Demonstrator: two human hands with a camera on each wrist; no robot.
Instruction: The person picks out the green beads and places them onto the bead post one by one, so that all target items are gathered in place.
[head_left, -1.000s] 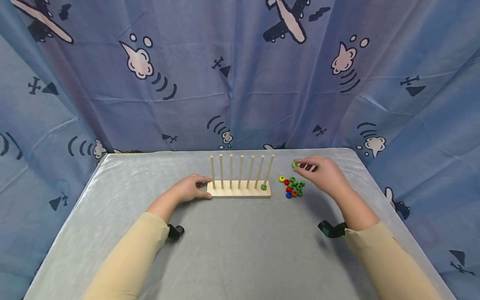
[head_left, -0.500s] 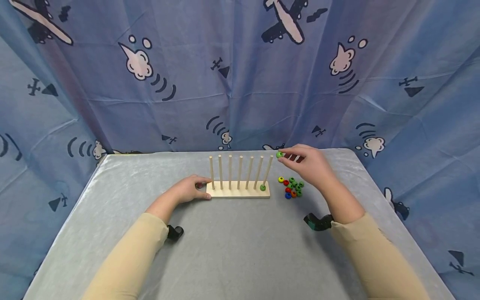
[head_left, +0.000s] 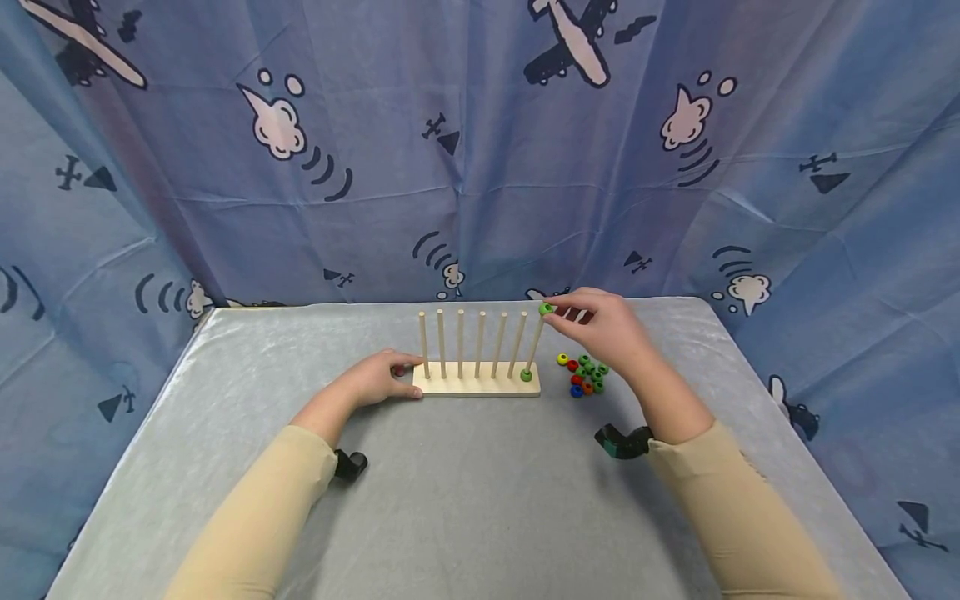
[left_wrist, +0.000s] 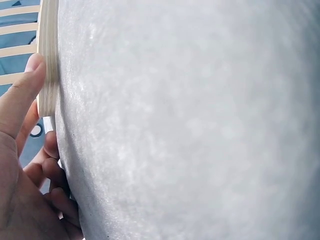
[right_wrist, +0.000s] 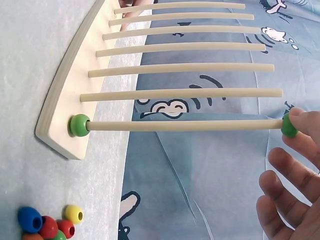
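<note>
A pale wooden pegboard (head_left: 477, 387) with several upright pegs stands on the table. My left hand (head_left: 375, 378) grips its left end, the thumb on the front edge in the left wrist view. My right hand (head_left: 603, 325) pinches a green bead (right_wrist: 289, 126) between thumb and index finger. That bead is at the tip of the rightmost peg (right_wrist: 185, 125); whether the peg has entered its hole I cannot tell. Another green bead (right_wrist: 79, 125) sits at the foot of the same peg. The other pegs carry no beads.
Right of the pegboard lies a loose cluster of beads: several green beads (head_left: 589, 372), a yellow bead (head_left: 562, 359), red beads (head_left: 573, 366), an orange bead (head_left: 588, 388) and a blue bead (head_left: 577, 391). A patterned blue curtain (head_left: 390, 150) hangs behind the grey-covered table (head_left: 480, 500).
My right hand has carried the green bead left and up from above the loose beads to the top of the rightmost peg. The left hand stays on the pegboard.
</note>
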